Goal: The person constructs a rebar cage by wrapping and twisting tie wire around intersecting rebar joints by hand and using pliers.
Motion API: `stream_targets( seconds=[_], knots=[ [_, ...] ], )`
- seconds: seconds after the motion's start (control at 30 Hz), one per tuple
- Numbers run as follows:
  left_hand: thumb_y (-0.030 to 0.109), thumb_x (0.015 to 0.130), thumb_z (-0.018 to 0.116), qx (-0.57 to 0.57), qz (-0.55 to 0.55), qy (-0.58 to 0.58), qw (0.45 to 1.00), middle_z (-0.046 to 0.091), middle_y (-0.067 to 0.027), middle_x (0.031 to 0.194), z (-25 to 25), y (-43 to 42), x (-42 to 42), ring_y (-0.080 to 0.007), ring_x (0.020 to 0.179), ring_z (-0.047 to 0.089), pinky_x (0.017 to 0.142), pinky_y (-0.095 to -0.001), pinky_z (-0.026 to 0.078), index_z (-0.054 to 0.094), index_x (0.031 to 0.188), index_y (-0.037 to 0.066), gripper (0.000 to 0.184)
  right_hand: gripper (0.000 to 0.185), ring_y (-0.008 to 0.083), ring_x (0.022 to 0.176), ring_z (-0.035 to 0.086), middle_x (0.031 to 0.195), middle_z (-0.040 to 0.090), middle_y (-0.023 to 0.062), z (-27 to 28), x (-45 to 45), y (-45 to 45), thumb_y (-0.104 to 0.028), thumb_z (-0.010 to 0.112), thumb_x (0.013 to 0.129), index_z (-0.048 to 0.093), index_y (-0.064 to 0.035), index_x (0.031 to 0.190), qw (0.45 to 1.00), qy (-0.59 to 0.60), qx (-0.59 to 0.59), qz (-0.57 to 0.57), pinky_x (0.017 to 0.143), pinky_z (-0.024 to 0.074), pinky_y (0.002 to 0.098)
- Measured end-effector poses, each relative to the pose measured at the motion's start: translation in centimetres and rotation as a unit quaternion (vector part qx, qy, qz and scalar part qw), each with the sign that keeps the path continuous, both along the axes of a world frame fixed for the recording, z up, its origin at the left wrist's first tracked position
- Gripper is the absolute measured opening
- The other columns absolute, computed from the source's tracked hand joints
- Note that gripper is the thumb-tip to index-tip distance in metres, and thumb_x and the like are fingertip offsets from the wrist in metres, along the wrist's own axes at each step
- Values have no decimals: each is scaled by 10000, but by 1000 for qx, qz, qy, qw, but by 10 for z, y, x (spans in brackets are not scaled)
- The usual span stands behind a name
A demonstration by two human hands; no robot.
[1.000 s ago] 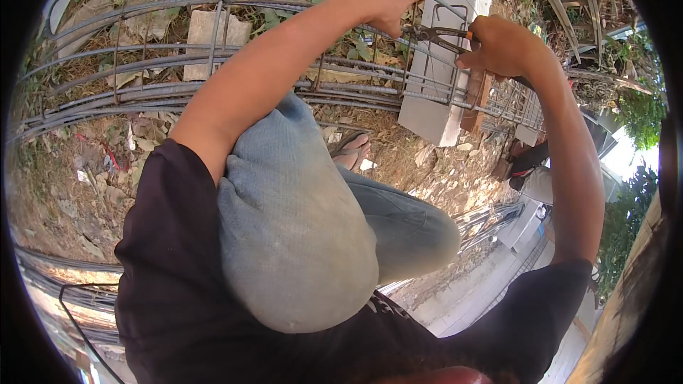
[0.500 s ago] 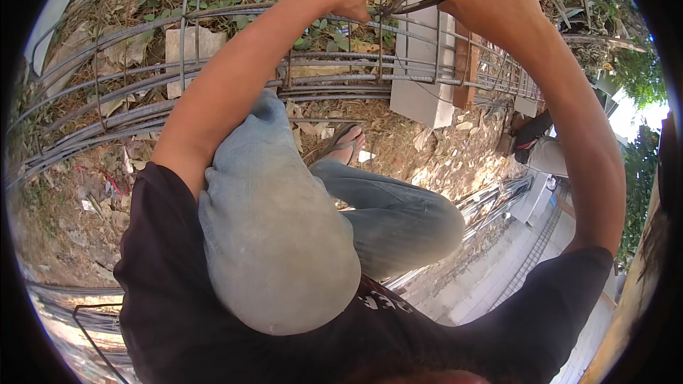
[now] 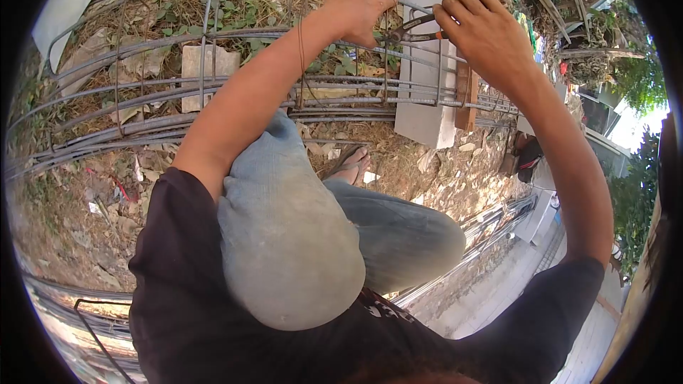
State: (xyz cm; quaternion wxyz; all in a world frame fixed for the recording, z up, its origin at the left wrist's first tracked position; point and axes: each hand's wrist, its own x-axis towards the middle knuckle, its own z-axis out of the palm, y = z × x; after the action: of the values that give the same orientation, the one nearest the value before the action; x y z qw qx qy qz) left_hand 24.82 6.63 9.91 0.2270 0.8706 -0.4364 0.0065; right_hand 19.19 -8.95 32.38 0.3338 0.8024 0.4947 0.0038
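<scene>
My right hand (image 3: 484, 35) is closed around the handles of pincers (image 3: 413, 30) with dark metal and orange grips. The pincers' jaws are at a crossing of steel bars in a rebar cage (image 3: 256, 85). Just left of the jaws, my left hand (image 3: 358, 11) lies over a bar with its fingers spread, and its thumb points down toward the crossing. A thin loop of wire (image 3: 302, 50) hangs across my left wrist. The exact spot where the jaws bite is too small to make out.
Under the cage stands a white block (image 3: 427, 110), with a brown brick-like piece (image 3: 466, 96) beside it. A pale stone slab (image 3: 206, 75) lies behind the bars. My bent knees (image 3: 292, 242) are close below the cage. Long rods (image 3: 491, 224) lie at the lower right.
The view has shifted, so the cage and both hands appear lower. The pincers' handles look wider apart than before. The wire loop now shows across my left wrist.
</scene>
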Motion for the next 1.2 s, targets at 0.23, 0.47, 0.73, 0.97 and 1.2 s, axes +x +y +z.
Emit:
stream_targets(
  seconds=[0.23,0.47,0.73,0.97,1.2],
  knots=[
    [352,611,888,-10,0,14,1000,393,-117,1618,-4,-3,-1,-351,1491,381,1222,-583,300,532,1467,151,949,247,318,919,753,915,748,159,4,-3,15,-228,746,899,712,-1,991,828,188,-95,-519,784,610,427],
    [381,605,903,6,-6,29,1000,381,-119,1626,0,-1,0,-353,1504,361,1235,-612,276,531,1469,157,966,306,287,986,731,1028,718,98,0,7,16,-158,722,895,651,-36,1166,938,108,-135,-299,780,623,416],
    [567,774,832,-159,-28,121,979,506,-129,1525,-4,14,22,-332,1382,523,1115,-503,476,581,1402,142,799,243,257,961,713,988,713,67,1,0,1,-180,698,907,699,-51,1113,998,-1,-57,0,745,599,417],
    [389,1029,661,-370,134,512,764,707,-94,1078,63,83,48,-165,945,676,802,-313,541,637,1315,13,473,419,263,619,713,699,683,153,10,4,17,-361,674,983,711,53,927,861,215,-51,-459,607,590,411],
    [450,1010,638,-91,-67,493,863,772,-118,959,71,71,1,-204,880,761,741,-362,615,740,1013,28,435,382,270,572,696,703,681,184,-3,14,-23,-311,711,948,660,68,934,715,334,-5,-614,549,573,412]
  ],
)
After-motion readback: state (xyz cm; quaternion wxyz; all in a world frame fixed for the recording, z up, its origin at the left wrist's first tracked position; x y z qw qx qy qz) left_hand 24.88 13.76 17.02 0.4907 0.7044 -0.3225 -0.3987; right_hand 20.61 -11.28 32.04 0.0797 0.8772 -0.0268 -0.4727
